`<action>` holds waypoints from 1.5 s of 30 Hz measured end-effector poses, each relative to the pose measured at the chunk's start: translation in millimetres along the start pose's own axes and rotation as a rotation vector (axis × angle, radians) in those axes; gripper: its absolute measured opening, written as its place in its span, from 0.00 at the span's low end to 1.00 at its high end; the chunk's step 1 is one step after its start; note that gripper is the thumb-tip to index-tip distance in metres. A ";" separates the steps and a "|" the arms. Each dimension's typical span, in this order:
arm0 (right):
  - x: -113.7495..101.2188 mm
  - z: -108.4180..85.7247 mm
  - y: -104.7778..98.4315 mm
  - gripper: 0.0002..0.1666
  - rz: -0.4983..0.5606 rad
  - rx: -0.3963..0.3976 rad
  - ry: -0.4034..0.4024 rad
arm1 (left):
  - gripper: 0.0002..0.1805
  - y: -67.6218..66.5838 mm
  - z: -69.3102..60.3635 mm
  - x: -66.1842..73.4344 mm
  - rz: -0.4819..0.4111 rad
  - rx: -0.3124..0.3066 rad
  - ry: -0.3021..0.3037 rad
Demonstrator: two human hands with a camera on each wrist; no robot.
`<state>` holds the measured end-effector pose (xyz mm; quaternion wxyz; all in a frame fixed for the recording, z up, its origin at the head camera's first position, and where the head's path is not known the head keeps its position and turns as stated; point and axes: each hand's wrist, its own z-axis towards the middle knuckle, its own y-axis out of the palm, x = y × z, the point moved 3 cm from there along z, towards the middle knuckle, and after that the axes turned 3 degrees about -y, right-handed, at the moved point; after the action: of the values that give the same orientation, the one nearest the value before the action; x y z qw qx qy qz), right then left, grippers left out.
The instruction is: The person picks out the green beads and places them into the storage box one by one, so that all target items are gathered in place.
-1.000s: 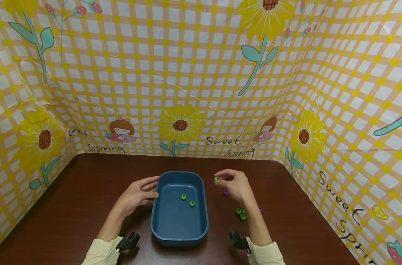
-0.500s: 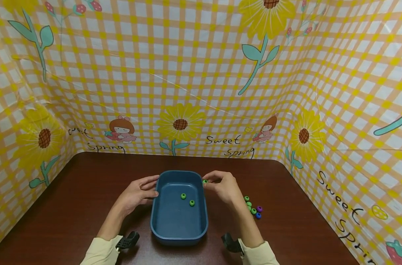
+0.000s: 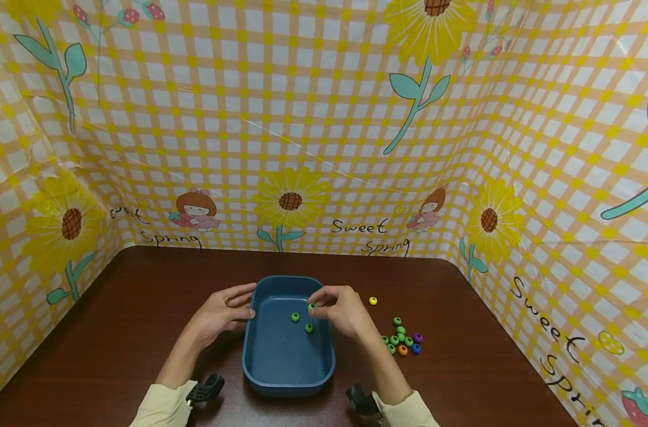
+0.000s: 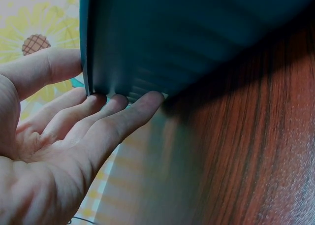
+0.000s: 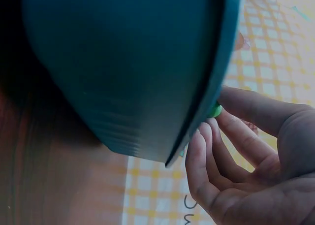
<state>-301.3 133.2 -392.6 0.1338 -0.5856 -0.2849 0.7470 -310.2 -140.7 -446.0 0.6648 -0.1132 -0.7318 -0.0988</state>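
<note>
Two-handed at the blue tray (image 3: 289, 362) lying lengthwise outward: pinching a green bead (image 3: 312, 307) over its right side with the right hand (image 3: 342, 309), touching its left wall with the unclenched left hand (image 3: 221, 311).

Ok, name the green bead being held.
The green bead pinched by the right hand over the tray; other green beads lie inside it or on the table.

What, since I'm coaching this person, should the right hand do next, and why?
Probably release the green bead: the right hand pinches it over the blue tray, two green beads already lie on the tray's floor, and the left hand touches the tray's left side.
</note>
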 end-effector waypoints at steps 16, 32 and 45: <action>3.1 2.0 10.4 0.08 -0.009 -0.105 -0.046 | 0.35 0.1 0.3 3.6 0.008 0.005 0.004; 6.0 2.8 12.3 0.10 0.014 -0.137 -0.036 | 0.35 0.3 0.9 3.4 0.007 0.010 0.004; 8.3 2.3 14.7 0.10 0.027 -0.155 -0.033 | 0.35 0.7 -1.2 1.8 0.014 0.015 -0.009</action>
<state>-303.8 125.3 -407.4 0.0734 -0.5858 -0.3359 0.7340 -309.1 -140.4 -444.0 0.6628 -0.1139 -0.7348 -0.0883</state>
